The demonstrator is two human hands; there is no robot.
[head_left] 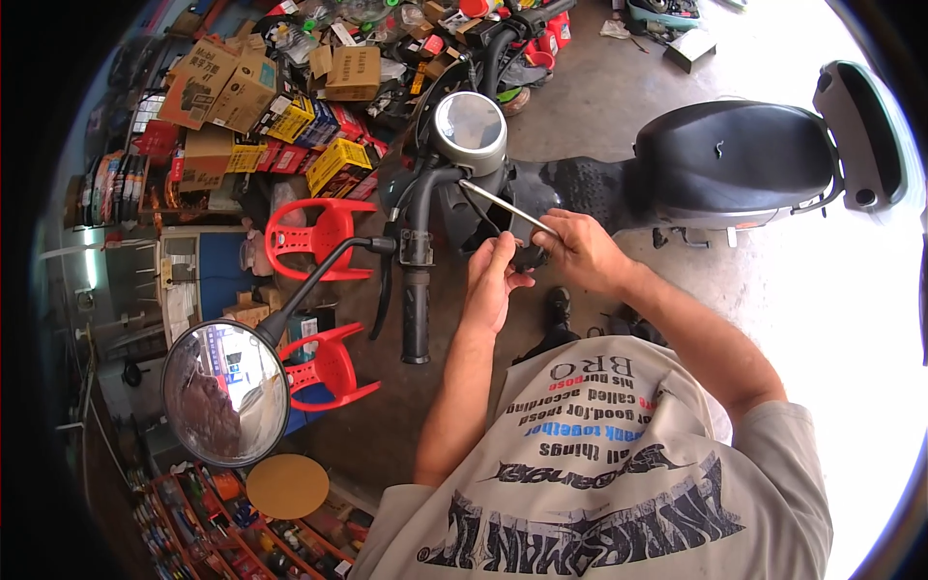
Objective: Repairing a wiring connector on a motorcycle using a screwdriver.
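The right hand (588, 253) grips one end of a slim metal rod (507, 207), which slants up and left toward the round silver-rimmed instrument (470, 124) of a dark scooter (580, 188). The left hand (491, 278) is raised just beside the right, thumb and fingers near a dark part of the scooter's front; what it may hold is hidden. The black seat (737, 150) lies well to the right, while a handlebar grip (415, 314) and a round mirror (227, 392) stand to the left. Beyond them are two red plastic chairs (317, 237), a heap of cardboard boxes (350, 73) and a tan round disc (287, 486). A printed beige shirt (619, 474) fills the lower middle.
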